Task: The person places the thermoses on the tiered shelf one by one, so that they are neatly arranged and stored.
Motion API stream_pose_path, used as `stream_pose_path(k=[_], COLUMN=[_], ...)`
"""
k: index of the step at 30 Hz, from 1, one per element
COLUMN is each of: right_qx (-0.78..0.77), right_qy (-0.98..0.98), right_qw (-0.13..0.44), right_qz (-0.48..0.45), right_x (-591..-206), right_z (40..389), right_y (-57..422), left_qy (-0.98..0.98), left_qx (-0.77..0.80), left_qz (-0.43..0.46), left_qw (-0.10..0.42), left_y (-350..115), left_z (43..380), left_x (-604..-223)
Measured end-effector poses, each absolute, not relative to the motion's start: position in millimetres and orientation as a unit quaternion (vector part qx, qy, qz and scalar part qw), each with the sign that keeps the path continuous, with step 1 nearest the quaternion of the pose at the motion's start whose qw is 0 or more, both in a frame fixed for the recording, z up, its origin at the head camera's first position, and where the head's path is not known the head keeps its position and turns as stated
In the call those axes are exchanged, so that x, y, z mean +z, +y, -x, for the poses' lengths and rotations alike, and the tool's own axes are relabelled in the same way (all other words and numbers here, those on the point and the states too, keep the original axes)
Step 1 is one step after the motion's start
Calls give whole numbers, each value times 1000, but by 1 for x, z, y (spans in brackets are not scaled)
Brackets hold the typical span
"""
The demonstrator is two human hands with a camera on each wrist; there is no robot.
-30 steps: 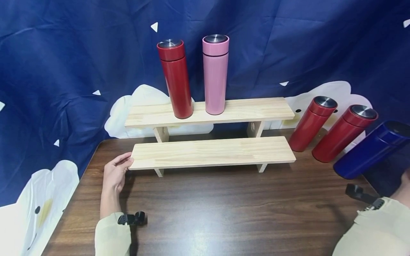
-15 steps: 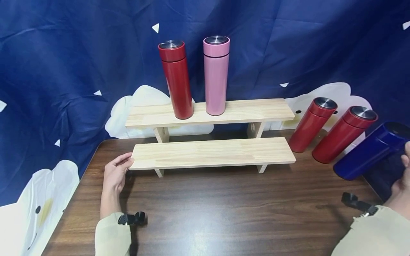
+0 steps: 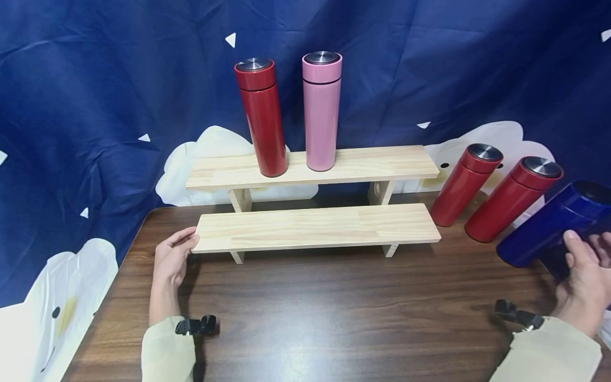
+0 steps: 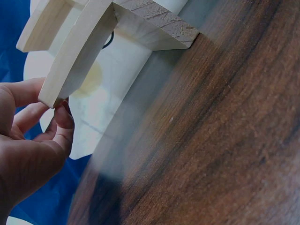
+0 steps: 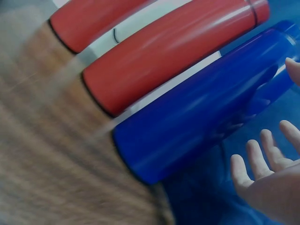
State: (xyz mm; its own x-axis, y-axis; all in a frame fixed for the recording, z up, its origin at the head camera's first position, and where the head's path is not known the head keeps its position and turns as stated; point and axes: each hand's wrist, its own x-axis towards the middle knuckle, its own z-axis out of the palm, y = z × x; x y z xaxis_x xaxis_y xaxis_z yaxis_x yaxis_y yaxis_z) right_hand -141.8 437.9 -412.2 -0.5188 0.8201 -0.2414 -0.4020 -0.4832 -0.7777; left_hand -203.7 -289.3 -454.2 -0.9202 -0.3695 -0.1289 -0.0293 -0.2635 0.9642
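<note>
My left hand (image 3: 173,260) grips the left end of the lower board of a two-tier wooden shelf (image 3: 315,228). In the left wrist view, thumb and fingers pinch the corner of the board (image 4: 75,56) from both faces. At the far right, my right hand (image 3: 584,276) is beside a blue thermos bottle (image 3: 534,236), fingers spread and the thumb toward its upper body. The right wrist view has a gap between the fingertips (image 5: 239,164) and the blue bottle (image 5: 187,117). This bottle stands at the right end of a row, left of the hand.
Two red thermos bottles (image 3: 460,191) (image 3: 511,204) stand left of the blue one, near the shelf's right end. On the upper board (image 3: 382,162) are a red bottle (image 3: 264,127) and a pink bottle (image 3: 321,122). A blue curtain (image 3: 119,79) hangs behind the brown table (image 3: 310,318).
My right hand has come into view from the right edge and moved left, up beside the blue bottle. My left hand and the shelf have stayed in place.
</note>
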Motion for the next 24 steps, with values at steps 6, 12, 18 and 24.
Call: stream_pose_path(k=[6, 12, 18, 24], right_qx=[802, 811, 818, 806], right_qy=[-350, -356, -359, -387], right_qw=[370, 349, 327, 307], right_qz=[310, 308, 309, 325], right_x=[-431, -450, -462, -466], right_z=[143, 146, 152, 157], right_y=[437, 436, 437, 438], left_qy=[-597, -597, -598, -594], left_qx=[-777, -777, -777, -780], left_qz=[-170, -172, -169, -169], left_qw=[107, 104, 103, 103], left_y=[-289, -289, -289, -289], left_z=[204, 205, 205, 205], left_x=[-454, -453, -452, -452])
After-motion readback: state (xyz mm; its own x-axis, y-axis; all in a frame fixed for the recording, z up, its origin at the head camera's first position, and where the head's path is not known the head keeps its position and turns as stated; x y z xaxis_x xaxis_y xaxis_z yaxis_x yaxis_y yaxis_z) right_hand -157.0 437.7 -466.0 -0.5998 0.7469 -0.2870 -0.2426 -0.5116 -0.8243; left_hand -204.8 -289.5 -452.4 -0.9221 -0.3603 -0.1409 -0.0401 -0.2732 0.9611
